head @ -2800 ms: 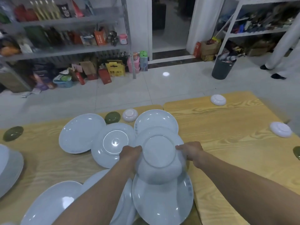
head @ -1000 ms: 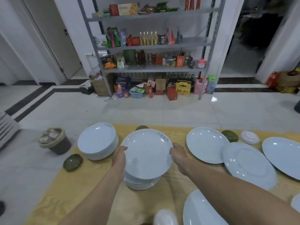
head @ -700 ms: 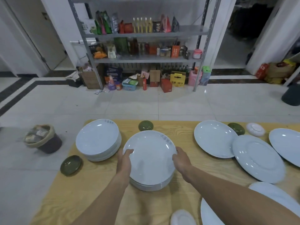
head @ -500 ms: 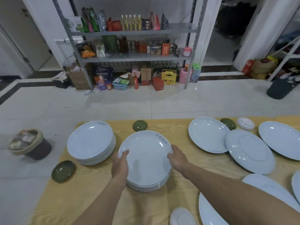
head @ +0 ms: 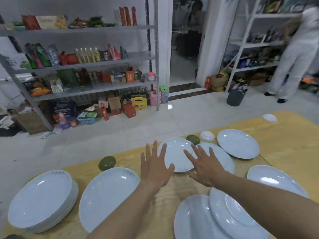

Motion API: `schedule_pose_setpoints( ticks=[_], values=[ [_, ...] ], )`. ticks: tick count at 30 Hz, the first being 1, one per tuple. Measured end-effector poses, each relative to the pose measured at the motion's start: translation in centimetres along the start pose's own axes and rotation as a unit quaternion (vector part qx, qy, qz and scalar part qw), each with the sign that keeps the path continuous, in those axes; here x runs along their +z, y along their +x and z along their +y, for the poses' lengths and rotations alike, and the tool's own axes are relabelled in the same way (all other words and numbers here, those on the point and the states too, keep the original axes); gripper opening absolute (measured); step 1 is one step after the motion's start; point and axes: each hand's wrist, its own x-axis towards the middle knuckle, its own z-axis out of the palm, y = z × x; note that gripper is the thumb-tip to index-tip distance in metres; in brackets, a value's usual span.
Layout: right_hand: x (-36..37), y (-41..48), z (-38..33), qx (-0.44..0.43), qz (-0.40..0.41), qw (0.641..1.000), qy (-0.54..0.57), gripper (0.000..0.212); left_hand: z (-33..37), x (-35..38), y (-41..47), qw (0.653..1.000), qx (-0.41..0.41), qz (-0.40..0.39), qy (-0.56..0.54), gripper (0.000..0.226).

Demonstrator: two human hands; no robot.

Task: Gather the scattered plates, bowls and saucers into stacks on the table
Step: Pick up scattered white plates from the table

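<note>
Two stacks of white plates stand on the wooden table (head: 284, 149): one stack (head: 41, 199) at the far left, a second stack (head: 105, 194) beside it. My left hand (head: 154, 167) and right hand (head: 203, 165) hover with fingers spread, holding nothing, in front of a single white plate (head: 176, 152). More loose plates lie behind it (head: 222, 157), further right (head: 238, 143), at the right (head: 274, 180) and overlapping near me (head: 203, 219). Green saucers (head: 107, 163) (head: 193, 139) and small white bowls (head: 207, 135) (head: 270, 118) sit along the far edge.
Beyond the table's far edge is a tiled floor with a metal shelf rack (head: 86, 66) full of goods and boxes. A dark bin (head: 235, 97) stands by a doorway. A person in white (head: 293, 54) stands at a second rack on the right.
Both hands have let go of the plate stack, which now rests beside the left stack. They moved right toward the single plate, fingers spread. My view swung right.
</note>
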Motion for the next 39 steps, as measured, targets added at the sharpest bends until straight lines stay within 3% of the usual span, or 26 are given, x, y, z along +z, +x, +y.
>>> schedule_pose_setpoints(
  ticks=[4,9,15,19,21,24,26,28,34,39],
  values=[
    [-0.4,-2.4,9.0,0.068,0.0,0.998,-0.012,0.08,8.6,1.1,3.1,0.998,0.057,-0.016,-0.02,0.075],
    [2.2,-3.5,20.0,0.105,-0.024,0.994,-0.002,0.1,18.4,4.9,7.2,0.994,0.1,-0.037,-0.004,0.075],
    [6.3,-1.1,30.5,0.101,-0.06,0.993,0.007,0.09,27.3,10.0,13.9,0.996,0.068,-0.058,0.0,0.074],
    [9.1,1.2,34.9,0.125,-0.072,0.985,0.094,0.077,30.8,13.0,17.6,0.995,0.002,-0.075,-0.071,0.07],
    [10.4,2.6,36.5,0.188,-0.073,0.955,0.218,0.074,31.9,14.4,19.5,0.984,-0.06,-0.083,-0.146,0.061],
    [12.3,4.7,38.4,0.314,-0.063,0.824,0.467,0.067,32.5,16.5,22.7,0.942,-0.187,-0.105,-0.257,0.052],
    [13.4,5.8,39.3,0.382,-0.047,0.748,0.54,0.058,31.9,17.9,24.7,0.919,-0.245,-0.12,-0.286,0.047],
    [14.7,7.0,40.3,0.427,-0.045,0.707,0.562,0.053,31.4,19.6,26.4,0.903,-0.285,-0.134,-0.291,0.047],
    [18.4,9.2,41.3,0.458,-0.086,0.68,0.566,0.036,30.8,23.3,28.6,0.897,-0.321,-0.141,-0.271,0.042],
    [19.9,9.5,40.8,0.455,-0.071,0.67,0.583,0.023,31.2,23.7,29.1,0.891,-0.337,-0.134,-0.274,0.039]
  ],
)
